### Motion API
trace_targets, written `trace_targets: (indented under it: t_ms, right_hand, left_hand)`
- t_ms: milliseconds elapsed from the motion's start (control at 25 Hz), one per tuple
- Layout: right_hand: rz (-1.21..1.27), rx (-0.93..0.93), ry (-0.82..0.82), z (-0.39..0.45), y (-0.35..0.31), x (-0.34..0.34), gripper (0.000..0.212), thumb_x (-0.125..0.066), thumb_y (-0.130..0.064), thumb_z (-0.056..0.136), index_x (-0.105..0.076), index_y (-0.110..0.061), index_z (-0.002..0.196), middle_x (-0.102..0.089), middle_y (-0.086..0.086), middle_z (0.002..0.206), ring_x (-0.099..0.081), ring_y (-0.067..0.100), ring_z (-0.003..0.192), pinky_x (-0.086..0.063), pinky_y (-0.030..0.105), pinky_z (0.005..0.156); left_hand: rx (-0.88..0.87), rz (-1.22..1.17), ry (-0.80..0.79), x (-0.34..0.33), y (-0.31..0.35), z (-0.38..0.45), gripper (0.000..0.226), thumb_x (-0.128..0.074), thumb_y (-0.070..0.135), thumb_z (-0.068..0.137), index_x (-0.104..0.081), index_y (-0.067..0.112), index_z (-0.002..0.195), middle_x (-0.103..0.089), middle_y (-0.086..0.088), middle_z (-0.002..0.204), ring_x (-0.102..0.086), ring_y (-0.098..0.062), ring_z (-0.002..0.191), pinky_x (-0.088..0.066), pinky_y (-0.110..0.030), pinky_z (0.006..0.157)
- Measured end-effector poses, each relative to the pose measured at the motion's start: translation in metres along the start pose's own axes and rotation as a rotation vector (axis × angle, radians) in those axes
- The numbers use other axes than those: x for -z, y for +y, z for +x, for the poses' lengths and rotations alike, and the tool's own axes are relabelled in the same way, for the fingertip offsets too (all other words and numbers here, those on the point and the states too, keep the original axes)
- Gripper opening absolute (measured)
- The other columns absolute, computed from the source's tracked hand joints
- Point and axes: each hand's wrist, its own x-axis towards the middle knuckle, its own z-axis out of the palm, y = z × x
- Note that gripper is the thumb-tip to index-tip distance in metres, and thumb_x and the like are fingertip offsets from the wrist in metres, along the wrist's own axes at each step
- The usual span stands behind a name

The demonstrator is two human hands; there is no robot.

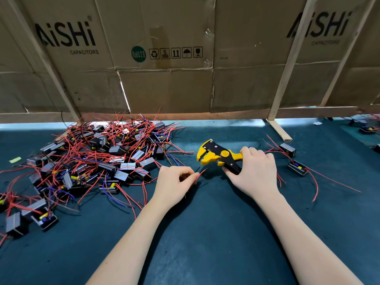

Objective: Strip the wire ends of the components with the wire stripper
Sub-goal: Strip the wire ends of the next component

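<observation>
Our left hand (174,182) pinches red wires (200,174), our right hand (255,171) grips the open stripper (218,156) just beside; next, we feed them in.

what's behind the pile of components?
Directly behind the pile of components stands a cardboard wall on a wooden frame. A bright gap shows under its bottom edge. Whatever is beyond the wall is hidden, and the tangle of red wires covers the pile's far edge.

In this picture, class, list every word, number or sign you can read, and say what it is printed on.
"AiSHi CAPACITORS": left cardboard panel.
"AiSHi": right cardboard panel; the small line beneath is blurred.
"RoHS 2.0": green sticker.
"5": among the handling symbols.
Wire stripper: no readable text.
</observation>
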Motion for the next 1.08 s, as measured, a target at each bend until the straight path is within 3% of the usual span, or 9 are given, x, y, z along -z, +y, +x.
trace_targets:
  t_ms: [320, 880, 1080]
  right_hand:
    - [-0.059, 0.043, -0.003, 0.0004, 0.0015, 0.0005, 0.054, -0.061, -0.063, 0.076, -0.051, -0.011, 0.085, -0.058, 0.006, 0.083, -0.054, 0.030, 0.079, -0.030, 0.039, 0.074]
    - [-0.044, 0.057, 0.013, -0.0008, -0.0018, 0.0003, 0.053, -0.063, -0.063, 0.076, -0.051, -0.011, 0.083, -0.058, 0.005, 0.080, -0.054, 0.030, 0.078, -0.031, 0.039, 0.073]
    - [-0.022, 0.065, 0.015, -0.0020, -0.0066, -0.0008, 0.054, -0.065, -0.063, 0.074, -0.051, -0.011, 0.082, -0.058, 0.006, 0.079, -0.055, 0.031, 0.080, -0.032, 0.039, 0.073]
  left_hand:
    - [0.099, -0.154, 0.007, -0.0009, 0.0004, 0.0028, 0.032, -0.065, 0.019, 0.092, -0.062, 0.012, 0.060, -0.056, 0.000, 0.049, -0.046, -0.015, 0.050, -0.038, -0.031, 0.063]
    - [0.108, -0.134, -0.004, -0.0014, -0.0001, 0.0022, 0.029, -0.067, 0.021, 0.088, -0.063, 0.013, 0.060, -0.055, 0.003, 0.049, -0.046, -0.016, 0.052, -0.039, -0.032, 0.064]
    - [0.108, -0.080, -0.004, -0.0020, -0.0009, 0.0021, 0.029, -0.067, 0.021, 0.089, -0.065, 0.011, 0.062, -0.061, -0.006, 0.054, -0.054, -0.026, 0.055, -0.046, -0.035, 0.067]
